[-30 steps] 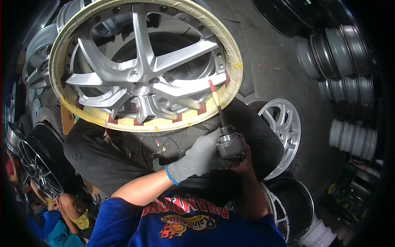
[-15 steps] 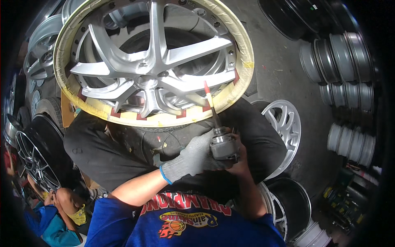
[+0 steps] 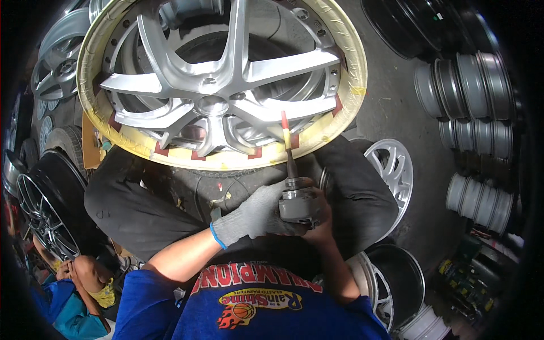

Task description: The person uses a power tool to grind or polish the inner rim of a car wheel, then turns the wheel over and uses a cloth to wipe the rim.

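Note:
A large silver alloy wheel (image 3: 214, 85) with masking tape round its rim (image 3: 356, 90) and several dark red patches along the lower edge stands in front of my legs. My left hand (image 3: 249, 218), in a grey glove with a blue cuff, is wrapped round the side of a dark power tool that looks like a die grinder (image 3: 297, 207). My bare right hand (image 3: 322, 218) grips the same tool from the right. Its slim shaft points up, ending in a yellow and red tip (image 3: 285, 127) over a lower right spoke; whether it touches, I cannot tell.
Stacks of wheels (image 3: 470, 85) line the right side. A silver wheel (image 3: 391, 170) stands beside my right knee, and a black-barrelled wheel (image 3: 402, 277) lies below it. At left are a black wheel (image 3: 42, 204), a tyre (image 3: 68, 147) and a seated person (image 3: 79, 289).
The taped wheel appears shifted right and slightly up in view. The grinder and both hands sit a little further left and remain closed together.

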Tool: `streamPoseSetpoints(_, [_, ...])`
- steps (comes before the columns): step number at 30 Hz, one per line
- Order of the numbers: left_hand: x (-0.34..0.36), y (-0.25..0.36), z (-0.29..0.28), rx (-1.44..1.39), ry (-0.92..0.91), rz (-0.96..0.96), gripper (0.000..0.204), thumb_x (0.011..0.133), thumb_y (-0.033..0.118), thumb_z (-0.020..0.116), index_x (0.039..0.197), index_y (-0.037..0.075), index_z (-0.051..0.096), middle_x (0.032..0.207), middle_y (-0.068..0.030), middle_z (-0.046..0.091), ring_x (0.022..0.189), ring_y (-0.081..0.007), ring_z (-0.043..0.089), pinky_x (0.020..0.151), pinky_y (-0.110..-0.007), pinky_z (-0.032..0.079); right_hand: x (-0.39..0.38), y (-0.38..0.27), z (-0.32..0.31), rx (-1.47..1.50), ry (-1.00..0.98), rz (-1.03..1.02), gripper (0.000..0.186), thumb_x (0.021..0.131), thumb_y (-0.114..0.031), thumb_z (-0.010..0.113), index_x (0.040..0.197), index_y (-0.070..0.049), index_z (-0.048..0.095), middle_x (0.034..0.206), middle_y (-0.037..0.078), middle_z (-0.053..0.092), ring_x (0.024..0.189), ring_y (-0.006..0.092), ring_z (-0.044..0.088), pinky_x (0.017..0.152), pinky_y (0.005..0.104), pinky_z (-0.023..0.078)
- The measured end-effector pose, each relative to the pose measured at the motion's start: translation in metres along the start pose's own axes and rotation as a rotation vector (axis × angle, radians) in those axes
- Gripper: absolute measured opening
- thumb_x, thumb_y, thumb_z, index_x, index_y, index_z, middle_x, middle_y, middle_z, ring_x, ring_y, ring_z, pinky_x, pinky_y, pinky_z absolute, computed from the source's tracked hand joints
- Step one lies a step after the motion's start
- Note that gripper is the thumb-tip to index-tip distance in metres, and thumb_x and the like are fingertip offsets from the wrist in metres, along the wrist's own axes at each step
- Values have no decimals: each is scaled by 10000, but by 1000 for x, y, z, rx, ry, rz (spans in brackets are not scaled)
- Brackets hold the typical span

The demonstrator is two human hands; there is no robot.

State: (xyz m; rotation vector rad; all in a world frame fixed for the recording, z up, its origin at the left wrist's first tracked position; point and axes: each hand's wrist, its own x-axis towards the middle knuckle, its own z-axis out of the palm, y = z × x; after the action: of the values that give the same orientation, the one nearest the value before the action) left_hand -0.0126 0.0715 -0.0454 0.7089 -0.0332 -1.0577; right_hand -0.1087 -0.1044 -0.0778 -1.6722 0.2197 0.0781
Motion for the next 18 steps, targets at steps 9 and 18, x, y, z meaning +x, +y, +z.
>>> streamPoseSetpoints(9, [-21, 16, -29, 280, -141, 47, 706, 823, -22, 742, 1454, 51, 432, 1257, -40, 622, 1056, -116, 632, 853, -282, 568, -19, 16, 32, -48, 57, 72, 959, 538, -201, 975, 1343, -54, 474, 1280, 110, 506, 1215, 233, 524, 1022, 384, 442])
streamPoseSetpoints(18, [-38, 32, -73, 311, -259, 53, 928, 714, 42, 858, 1504, 30, 372, 1296, -57, 628, 1058, -124, 629, 837, -271, 566, -10, -22, 79, -515, 115, -126, 875, 679, -377, 908, 1323, 4, 454, 1175, 143, 548, 1073, 267, 588, 918, 398, 481])
